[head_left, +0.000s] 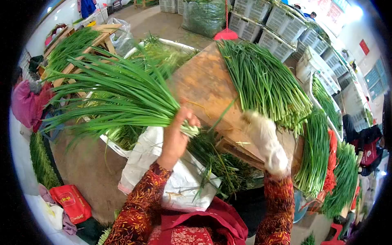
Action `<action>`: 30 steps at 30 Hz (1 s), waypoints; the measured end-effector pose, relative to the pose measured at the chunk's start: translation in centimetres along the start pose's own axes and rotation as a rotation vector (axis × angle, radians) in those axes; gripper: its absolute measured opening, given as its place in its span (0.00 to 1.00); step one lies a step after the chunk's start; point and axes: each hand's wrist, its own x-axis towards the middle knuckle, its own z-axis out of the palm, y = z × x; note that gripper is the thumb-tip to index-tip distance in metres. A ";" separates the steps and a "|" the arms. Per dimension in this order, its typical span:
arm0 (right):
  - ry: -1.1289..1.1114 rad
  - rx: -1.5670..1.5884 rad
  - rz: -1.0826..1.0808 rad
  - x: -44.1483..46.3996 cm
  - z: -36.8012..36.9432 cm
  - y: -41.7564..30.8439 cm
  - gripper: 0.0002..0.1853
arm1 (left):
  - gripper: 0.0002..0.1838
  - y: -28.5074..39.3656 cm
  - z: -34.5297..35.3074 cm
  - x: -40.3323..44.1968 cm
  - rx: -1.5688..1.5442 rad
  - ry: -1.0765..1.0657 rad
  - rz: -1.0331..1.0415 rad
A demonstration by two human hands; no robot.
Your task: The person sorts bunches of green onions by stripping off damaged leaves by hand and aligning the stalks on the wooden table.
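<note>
My left hand [179, 130] is closed around the pale stem ends of a bunch of Chinese chives [126, 96], whose long green leaves fan out to the left. My right hand [267, 145], in a whitish glove, hovers over the near part of a wooden table [200, 81]. Motion smears its fingers, so their pose is unclear. Just beyond that hand lies a large pile of chives [265, 81] on the table, stem ends towards me. Loose leaf scraps [220, 163] hang and lie below the near table edge.
A white tub [179, 44] of loose greens stands behind the held bunch. A white sack [153, 163] lies across my lap. More chives [314, 153] and red ties [330, 163] are at right. Stacked white crates [281, 24] and a red dustpan [226, 34] stand at the back.
</note>
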 end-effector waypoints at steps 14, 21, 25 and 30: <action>-0.076 0.856 0.113 -2.2 3.3 0.5 0.11 | 0.16 -6.2 -0.5 -1.9 -0.019 0.002 -0.477; -0.167 0.440 -0.051 -4.6 3.5 -0.7 0.15 | 0.13 -6.8 -2.0 -2.0 -0.031 -0.043 -0.478; -0.235 0.640 0.318 -6.6 4.9 0.5 0.18 | 0.12 -5.8 -4.0 -1.0 -0.347 -0.126 -0.554; -0.344 0.521 0.314 -7.3 10.9 0.0 0.30 | 0.12 -4.9 -4.3 -0.4 -0.422 -0.168 -0.571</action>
